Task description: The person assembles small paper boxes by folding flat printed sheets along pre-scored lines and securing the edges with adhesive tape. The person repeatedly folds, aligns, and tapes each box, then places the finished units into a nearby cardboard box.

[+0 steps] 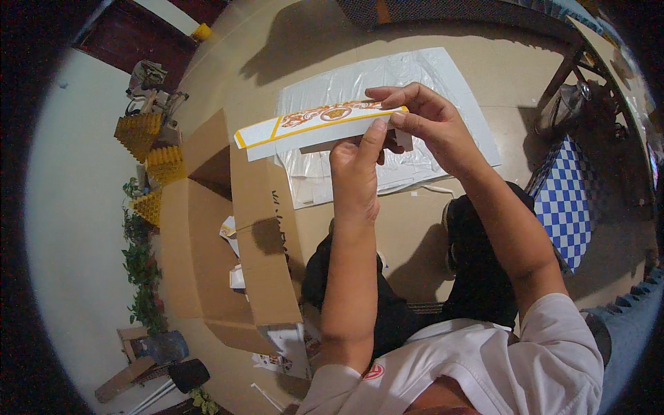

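A long, narrow white paper carton (304, 126) with yellow edges and an orange-brown printed pattern lies lengthwise between my hands. My left hand (356, 162) grips it from beneath near its right part, the thumb pressed against the white side. At the carton's right end, my right hand (439, 128) pinches the corner between thumb and fingers. A small white flap shows under that end, beside the fingertips. Some of my left fingers are hidden behind the carton. Below it, on the floor, is a white board (477, 149) with crinkled clear plastic over it.
An open brown cardboard box (263, 242) stands to the left, with white carton pieces (237, 278) inside. A blue-and-white checkered item (566, 207) is at the right, near a table (615, 76). Yellow stacked objects (138, 135) and green plants (140, 266) line the left wall.
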`<action>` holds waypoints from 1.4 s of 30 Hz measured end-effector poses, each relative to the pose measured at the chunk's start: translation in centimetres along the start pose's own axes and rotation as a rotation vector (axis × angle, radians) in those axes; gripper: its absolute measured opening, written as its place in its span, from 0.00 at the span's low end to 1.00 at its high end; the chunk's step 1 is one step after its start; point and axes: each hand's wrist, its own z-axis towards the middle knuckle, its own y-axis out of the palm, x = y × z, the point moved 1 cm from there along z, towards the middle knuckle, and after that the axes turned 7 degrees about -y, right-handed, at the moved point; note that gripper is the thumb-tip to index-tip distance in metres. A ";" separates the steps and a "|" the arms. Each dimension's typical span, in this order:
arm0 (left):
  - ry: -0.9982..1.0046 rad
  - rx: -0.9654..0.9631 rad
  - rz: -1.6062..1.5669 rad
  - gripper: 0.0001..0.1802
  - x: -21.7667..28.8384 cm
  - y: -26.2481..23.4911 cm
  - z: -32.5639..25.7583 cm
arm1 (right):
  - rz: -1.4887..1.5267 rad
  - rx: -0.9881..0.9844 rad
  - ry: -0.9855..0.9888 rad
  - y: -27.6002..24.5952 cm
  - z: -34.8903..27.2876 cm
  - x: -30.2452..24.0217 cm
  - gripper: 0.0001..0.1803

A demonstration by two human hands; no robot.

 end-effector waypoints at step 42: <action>-0.039 0.065 0.024 0.13 0.7 1.8 -0.7 | -0.078 0.280 -0.154 2.0 -0.4 0.6 0.10</action>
